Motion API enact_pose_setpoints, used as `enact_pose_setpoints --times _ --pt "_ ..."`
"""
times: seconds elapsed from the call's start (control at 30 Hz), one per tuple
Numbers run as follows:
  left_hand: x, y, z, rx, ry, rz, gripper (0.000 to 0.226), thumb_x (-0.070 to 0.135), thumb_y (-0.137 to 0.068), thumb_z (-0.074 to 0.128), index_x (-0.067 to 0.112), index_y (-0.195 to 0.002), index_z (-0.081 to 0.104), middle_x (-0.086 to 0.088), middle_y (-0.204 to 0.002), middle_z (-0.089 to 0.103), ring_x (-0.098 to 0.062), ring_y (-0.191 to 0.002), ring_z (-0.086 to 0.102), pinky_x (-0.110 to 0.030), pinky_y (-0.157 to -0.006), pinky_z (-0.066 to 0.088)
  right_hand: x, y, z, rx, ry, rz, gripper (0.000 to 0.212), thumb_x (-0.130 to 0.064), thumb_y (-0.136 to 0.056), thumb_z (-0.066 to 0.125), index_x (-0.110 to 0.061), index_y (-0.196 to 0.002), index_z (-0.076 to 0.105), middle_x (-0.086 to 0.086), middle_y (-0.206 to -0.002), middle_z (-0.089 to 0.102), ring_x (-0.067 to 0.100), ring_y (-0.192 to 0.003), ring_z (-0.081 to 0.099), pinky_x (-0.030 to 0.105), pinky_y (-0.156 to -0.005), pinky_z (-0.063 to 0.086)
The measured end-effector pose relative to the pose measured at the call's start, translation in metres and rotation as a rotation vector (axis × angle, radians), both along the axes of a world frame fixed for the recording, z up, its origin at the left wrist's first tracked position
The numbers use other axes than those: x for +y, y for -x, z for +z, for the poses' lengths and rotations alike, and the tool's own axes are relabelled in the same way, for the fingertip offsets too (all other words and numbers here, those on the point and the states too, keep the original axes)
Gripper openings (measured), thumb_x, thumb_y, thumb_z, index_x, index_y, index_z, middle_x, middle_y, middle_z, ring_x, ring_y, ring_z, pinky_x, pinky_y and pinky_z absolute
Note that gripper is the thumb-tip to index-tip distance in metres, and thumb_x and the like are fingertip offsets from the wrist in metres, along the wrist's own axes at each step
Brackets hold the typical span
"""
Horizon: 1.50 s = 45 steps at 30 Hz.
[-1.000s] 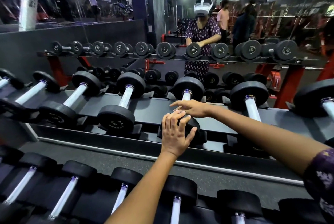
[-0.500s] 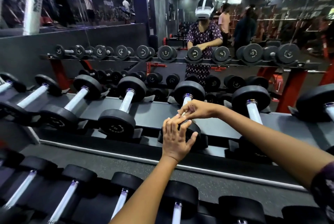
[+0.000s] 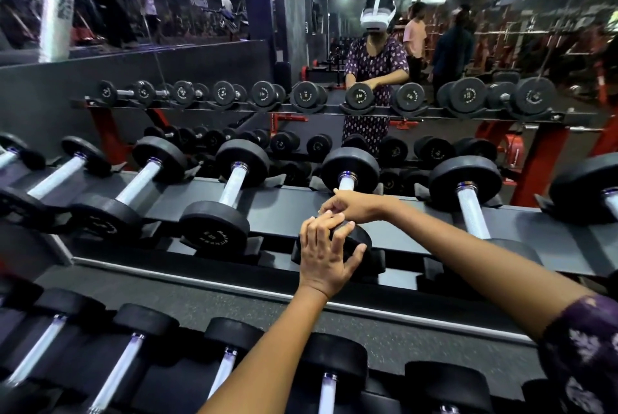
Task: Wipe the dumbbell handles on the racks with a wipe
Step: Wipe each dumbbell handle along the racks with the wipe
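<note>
Dumbbell (image 3: 347, 176) on rack — left hand (image 3: 326, 254) fingers spread over near head; right hand (image 3: 354, 209) fingers curled at handle, grip unclear.

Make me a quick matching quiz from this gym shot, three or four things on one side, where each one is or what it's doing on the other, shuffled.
Things:
1. left hand
2. right hand
3. mirror
4. lower rack

Places or states:
A. behind the racks, reflecting the person
B. nearest the camera, holding a row of dumbbells
C. fingers spread over a dumbbell's near head
D. curled over that dumbbell's handle

Pairs: 1-C, 2-D, 3-A, 4-B
</note>
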<state>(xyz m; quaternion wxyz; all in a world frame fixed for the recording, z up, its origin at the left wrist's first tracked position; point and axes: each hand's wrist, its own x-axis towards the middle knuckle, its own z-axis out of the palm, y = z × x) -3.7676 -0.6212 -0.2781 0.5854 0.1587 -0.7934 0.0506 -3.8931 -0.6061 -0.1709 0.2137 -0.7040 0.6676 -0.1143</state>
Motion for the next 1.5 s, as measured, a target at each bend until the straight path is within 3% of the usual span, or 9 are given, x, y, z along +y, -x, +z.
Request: enact_pose_setpoints --times 0.17,0.37,0.53,0.7,1.0,1.13,1.27,1.4,1.5 --pt "0.001 0.000 0.002 -0.001 -0.008 -0.012 0.039 0.052 -0.099 0.032 0.020 -0.114 0.048 -0.003 -0.118 0.044 -0.024 -0.112 0.046 -0.043 -0.102 0.032 0.016 0.009 0.019 -0.208 -0.068 0.030 0.014 -0.001 -0.089 0.054 -0.012 -0.094 0.063 -0.001 -0.071 0.063 -0.001 -0.061 0.052 0.015 -0.066 0.042" --pt "0.000 0.000 0.000 -0.012 -0.013 -0.009 0.040 0.053 -0.099 0.030 0.020 -0.113 0.047 -0.004 -0.118 0.044 -0.024 -0.112 0.046 -0.038 -0.107 0.023 -0.005 -0.001 0.003 0.197 0.032 0.016 0.016 0.001 -0.081 0.047 0.001 -0.088 0.061 0.015 -0.072 0.063 0.021 -0.065 0.050 0.048 -0.105 0.033" --pt "0.001 -0.001 0.002 0.000 -0.008 -0.026 0.039 0.052 -0.099 0.031 0.020 -0.113 0.048 -0.003 -0.119 0.045 -0.024 -0.114 0.046 -0.041 -0.104 0.028 0.014 0.009 0.019 -0.042 0.020 -0.010 0.010 -0.006 -0.087 0.059 -0.014 -0.089 0.064 -0.004 -0.068 0.063 -0.005 -0.054 0.049 0.013 -0.060 0.039" --pt "0.000 0.000 0.001 0.014 -0.004 -0.015 0.039 0.052 -0.100 0.029 0.020 -0.113 0.047 -0.003 -0.118 0.045 -0.023 -0.111 0.046 -0.039 -0.105 0.026 0.002 0.000 0.011 0.130 0.044 0.050 0.018 -0.006 -0.085 0.055 -0.023 -0.085 0.061 -0.014 -0.066 0.060 0.005 -0.066 0.056 0.044 -0.096 0.040" --pt "0.000 0.002 0.000 0.015 -0.014 -0.014 0.039 0.052 -0.099 0.031 0.020 -0.112 0.048 -0.003 -0.118 0.045 -0.024 -0.111 0.046 -0.037 -0.109 0.022 -0.006 0.013 0.012 0.552 0.149 0.160 0.024 -0.018 -0.096 0.046 -0.009 -0.107 0.066 0.007 -0.107 0.065 0.020 -0.111 0.054 0.031 -0.100 0.016" --pt "-0.001 0.002 0.000 0.021 -0.013 -0.012 0.039 0.052 -0.099 0.031 0.020 -0.113 0.048 -0.003 -0.119 0.045 -0.024 -0.111 0.046 -0.036 -0.109 0.022 0.000 0.020 0.000 0.449 0.141 0.136 0.030 -0.020 -0.099 0.040 -0.008 -0.118 0.060 0.005 -0.128 0.057 0.020 -0.137 0.033 0.032 -0.113 0.005" --pt "0.000 0.001 -0.001 0.007 -0.017 -0.017 0.039 0.052 -0.099 0.031 0.020 -0.114 0.047 -0.003 -0.120 0.045 -0.024 -0.112 0.046 -0.037 -0.109 0.022 0.007 0.028 -0.002 0.315 0.268 0.051 0.031 -0.022 -0.098 0.043 -0.009 -0.120 0.060 0.008 -0.120 0.059 0.021 -0.121 0.045 0.031 -0.106 0.028" --pt "-0.001 0.001 0.000 0.022 -0.011 -0.017 0.038 0.052 -0.099 0.032 0.020 -0.113 0.048 -0.003 -0.119 0.045 -0.024 -0.112 0.046 -0.037 -0.108 0.023 0.017 0.019 -0.004 0.175 0.300 0.106 0.024 -0.012 -0.092 0.053 -0.005 -0.112 0.066 0.007 -0.106 0.065 0.000 -0.089 0.050 0.002 -0.080 0.033" --pt "-0.001 0.001 0.000 0.029 -0.013 -0.012 0.039 0.052 -0.099 0.031 0.020 -0.114 0.047 -0.003 -0.119 0.045 -0.024 -0.112 0.046 -0.039 -0.106 0.027 0.006 0.034 0.009 0.215 0.301 0.013 0.026 -0.007 -0.091 0.053 -0.009 -0.114 0.065 0.005 -0.104 0.065 0.013 -0.093 0.052 0.023 -0.090 0.037"
